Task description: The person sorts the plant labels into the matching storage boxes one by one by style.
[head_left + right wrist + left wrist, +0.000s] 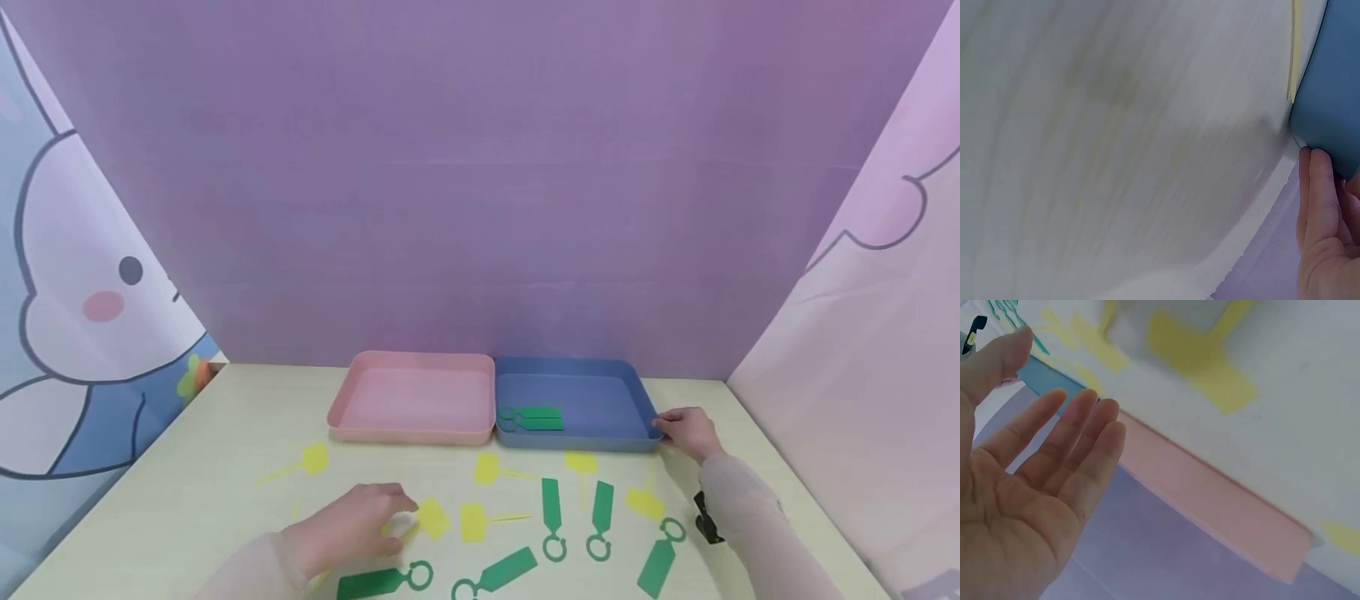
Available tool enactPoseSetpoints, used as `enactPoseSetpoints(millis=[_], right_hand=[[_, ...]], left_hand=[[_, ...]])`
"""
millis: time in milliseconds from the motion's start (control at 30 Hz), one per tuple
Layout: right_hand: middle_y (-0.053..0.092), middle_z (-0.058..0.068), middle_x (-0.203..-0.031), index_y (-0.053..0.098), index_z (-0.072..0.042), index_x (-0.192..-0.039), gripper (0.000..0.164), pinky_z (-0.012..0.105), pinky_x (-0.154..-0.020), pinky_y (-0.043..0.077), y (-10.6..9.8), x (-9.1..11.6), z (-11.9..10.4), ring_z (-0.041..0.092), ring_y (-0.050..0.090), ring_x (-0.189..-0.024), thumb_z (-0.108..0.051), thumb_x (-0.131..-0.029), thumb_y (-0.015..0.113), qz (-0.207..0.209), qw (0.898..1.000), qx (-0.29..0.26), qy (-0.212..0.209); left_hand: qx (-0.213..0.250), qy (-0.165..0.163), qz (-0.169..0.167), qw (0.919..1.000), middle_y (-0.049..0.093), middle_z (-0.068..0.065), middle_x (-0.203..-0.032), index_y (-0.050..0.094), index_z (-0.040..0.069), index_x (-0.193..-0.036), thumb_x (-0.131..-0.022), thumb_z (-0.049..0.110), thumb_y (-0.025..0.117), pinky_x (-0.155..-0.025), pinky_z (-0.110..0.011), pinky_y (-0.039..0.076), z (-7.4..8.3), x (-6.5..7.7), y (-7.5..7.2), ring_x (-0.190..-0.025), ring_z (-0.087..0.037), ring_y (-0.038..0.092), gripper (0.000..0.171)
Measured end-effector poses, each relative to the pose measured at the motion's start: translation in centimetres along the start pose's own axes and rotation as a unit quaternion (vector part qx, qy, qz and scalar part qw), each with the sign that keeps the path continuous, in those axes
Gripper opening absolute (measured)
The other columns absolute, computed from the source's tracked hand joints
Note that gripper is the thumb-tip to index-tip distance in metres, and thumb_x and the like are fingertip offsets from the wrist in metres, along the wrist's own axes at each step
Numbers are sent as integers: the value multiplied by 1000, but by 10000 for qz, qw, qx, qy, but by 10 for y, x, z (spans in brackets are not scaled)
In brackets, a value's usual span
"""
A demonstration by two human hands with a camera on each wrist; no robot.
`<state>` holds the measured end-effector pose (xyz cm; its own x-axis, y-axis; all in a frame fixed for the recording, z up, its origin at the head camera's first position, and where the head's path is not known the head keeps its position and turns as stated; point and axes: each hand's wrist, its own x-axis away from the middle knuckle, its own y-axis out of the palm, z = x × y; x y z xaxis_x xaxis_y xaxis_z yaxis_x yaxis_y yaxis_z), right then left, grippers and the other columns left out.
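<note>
At the front right corner of the blue tray, my right hand pinches the rim. The right wrist view shows its fingers against the tray's outer wall. Two green ring-ended tags lie side by side inside that tray. My left hand hovers over the table with relaxed, spread fingers and holds nothing. Close to its fingertips lies a yellow square tag with a thin tail. In the left wrist view the palm shows bare.
A pink tray stands against the blue one's left side. Several yellow tags and several green tags are scattered in front of the trays. Behind rises a purple backdrop. A black object sits beside the right forearm.
</note>
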<state>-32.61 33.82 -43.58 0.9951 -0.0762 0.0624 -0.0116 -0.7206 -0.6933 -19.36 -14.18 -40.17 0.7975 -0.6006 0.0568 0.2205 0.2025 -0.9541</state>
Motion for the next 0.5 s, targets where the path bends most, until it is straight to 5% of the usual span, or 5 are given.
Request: enactPoseSetpoints(millis=[500], right_hand=[[66, 26, -94, 59, 15, -106, 31, 29, -64, 54, 0, -2, 1, 9, 63, -65, -9, -88, 57, -40, 10000, -16, -17]], left_hand=[[186, 11, -173, 9997, 56, 13, -84, 66, 14, -95, -72, 16, 72, -65, -21, 46, -4, 34, 17, -74, 2, 50, 24]])
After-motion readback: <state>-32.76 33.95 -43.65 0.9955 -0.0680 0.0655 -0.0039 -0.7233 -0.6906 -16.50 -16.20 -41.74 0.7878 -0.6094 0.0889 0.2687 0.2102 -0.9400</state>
